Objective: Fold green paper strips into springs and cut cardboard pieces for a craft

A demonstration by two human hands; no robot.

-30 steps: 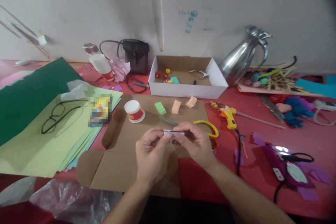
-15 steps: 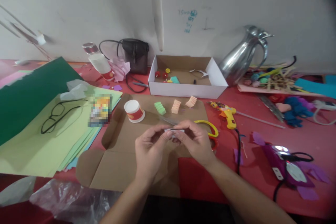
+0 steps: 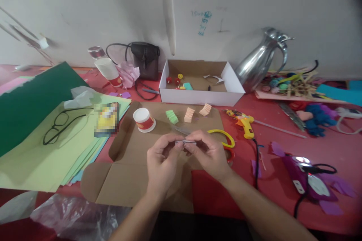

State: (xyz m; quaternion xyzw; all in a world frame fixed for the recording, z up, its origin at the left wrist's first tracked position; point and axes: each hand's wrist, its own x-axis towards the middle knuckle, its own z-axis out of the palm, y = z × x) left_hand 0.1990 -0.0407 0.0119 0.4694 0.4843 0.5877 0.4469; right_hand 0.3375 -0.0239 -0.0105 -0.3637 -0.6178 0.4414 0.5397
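Between my fingertips is a small, thin white-grey strip, apparently folded paper, [image 3: 185, 142] held level over the cardboard. My left hand [image 3: 161, 160] pinches its left end, and my right hand [image 3: 210, 156] pinches the right end; both thumbs face me. Just beyond the fingers lie scissors with a yellow and a red handle [image 3: 227, 136], partly hidden by my right hand. A green pleated paper piece [image 3: 171, 116] and two peach ones, a middle piece [image 3: 189, 115] and a right piece [image 3: 205, 109], rest on the flattened brown cardboard [image 3: 127, 180].
A paper cup [image 3: 144, 120] sits at the cardboard's left. Behind stands a white box [image 3: 202, 97] with small items. To the right are a yellow glue gun [image 3: 246, 126], its cord, and a steel jug [image 3: 258, 60]. Glasses [image 3: 58, 128] lie on coloured paper at left.
The strip has tilted between my fingers, so it now shows thinner, edge-on. Both hands stay in nearly the same place, with slight finger movement.
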